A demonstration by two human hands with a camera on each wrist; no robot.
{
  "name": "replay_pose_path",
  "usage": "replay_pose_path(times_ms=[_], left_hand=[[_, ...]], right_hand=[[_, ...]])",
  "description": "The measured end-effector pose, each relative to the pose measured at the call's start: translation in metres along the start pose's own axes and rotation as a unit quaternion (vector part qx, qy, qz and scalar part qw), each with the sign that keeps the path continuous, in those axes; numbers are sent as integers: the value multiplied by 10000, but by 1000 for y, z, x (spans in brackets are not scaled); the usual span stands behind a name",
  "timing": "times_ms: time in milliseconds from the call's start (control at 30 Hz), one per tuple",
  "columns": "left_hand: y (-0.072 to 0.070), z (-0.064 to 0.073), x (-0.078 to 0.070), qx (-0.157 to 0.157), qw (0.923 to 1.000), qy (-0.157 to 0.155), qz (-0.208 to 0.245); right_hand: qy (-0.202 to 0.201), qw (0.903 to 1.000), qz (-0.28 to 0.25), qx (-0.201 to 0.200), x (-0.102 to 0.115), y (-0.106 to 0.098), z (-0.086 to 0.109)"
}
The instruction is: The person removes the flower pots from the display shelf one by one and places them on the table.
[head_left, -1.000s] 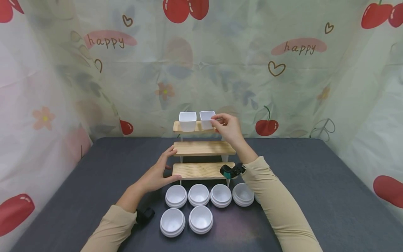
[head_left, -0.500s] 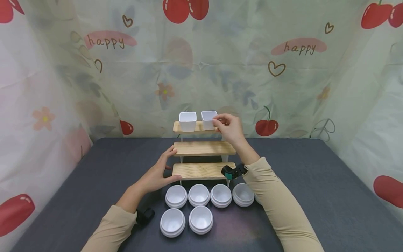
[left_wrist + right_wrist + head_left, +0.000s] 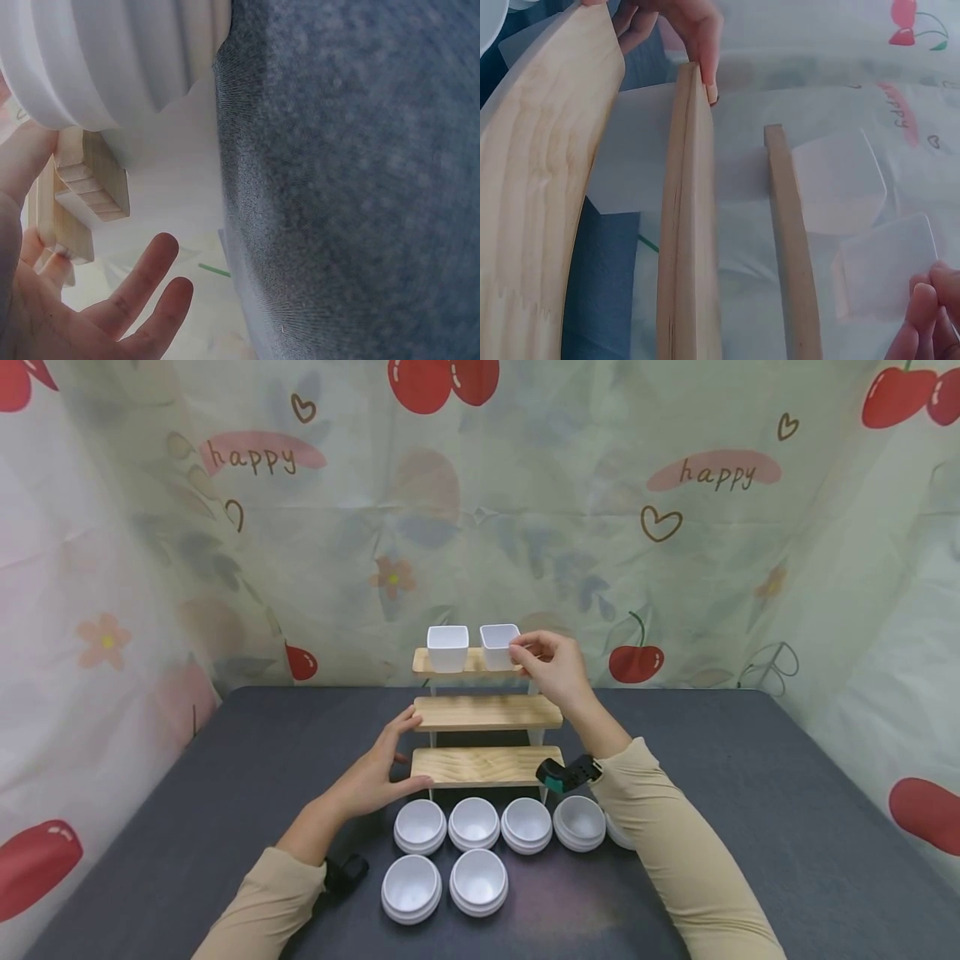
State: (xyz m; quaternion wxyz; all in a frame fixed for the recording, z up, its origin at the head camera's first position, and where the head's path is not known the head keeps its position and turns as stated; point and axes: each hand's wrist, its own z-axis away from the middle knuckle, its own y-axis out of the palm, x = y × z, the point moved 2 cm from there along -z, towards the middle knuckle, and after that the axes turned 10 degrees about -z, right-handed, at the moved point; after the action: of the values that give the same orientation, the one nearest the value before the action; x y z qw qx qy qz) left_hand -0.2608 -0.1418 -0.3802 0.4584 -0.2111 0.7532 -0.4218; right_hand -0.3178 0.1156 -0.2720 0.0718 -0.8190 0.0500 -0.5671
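A three-tier wooden display stand [image 3: 487, 713] stands on the dark table. On its top shelf are two white square cups, the left cup [image 3: 447, 649] standing by itself. My right hand [image 3: 557, 668] pinches the right cup [image 3: 498, 645] by its right side; the right wrist view shows fingertips [image 3: 924, 296] at its rim. My left hand [image 3: 375, 768] touches the stand's left end, thumb on the bottom shelf [image 3: 480, 767] and fingertips at the middle shelf. In the left wrist view, two of its fingers [image 3: 142, 277] reach out without touching the stand.
In front of the stand, white round bowls [image 3: 474, 824] form a row, with two more bowls [image 3: 411, 888] nearer. My right sleeve [image 3: 682, 843] partly covers the rightmost bowl. A patterned curtain [image 3: 480, 527] hangs behind the table.
The right hand and its cup have shifted slightly to the right along the top shelf, widening the gap between the two cups. My left hand has stayed in place.
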Motion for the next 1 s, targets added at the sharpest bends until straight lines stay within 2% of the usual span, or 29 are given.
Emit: replay_pose_path(times_ms=[400,733,1000], left_hand=[[0,1,1,-15,10000,-5,-21],[1,2,0,32,10000,-82,-2],[2,3,0,51,10000,-67,-1]], right_hand=[[-111,9998,68,120,5,-5,13],[-10,9998,117,173,7,-8,23],[-166,9994,203,218,6,-10,31]])
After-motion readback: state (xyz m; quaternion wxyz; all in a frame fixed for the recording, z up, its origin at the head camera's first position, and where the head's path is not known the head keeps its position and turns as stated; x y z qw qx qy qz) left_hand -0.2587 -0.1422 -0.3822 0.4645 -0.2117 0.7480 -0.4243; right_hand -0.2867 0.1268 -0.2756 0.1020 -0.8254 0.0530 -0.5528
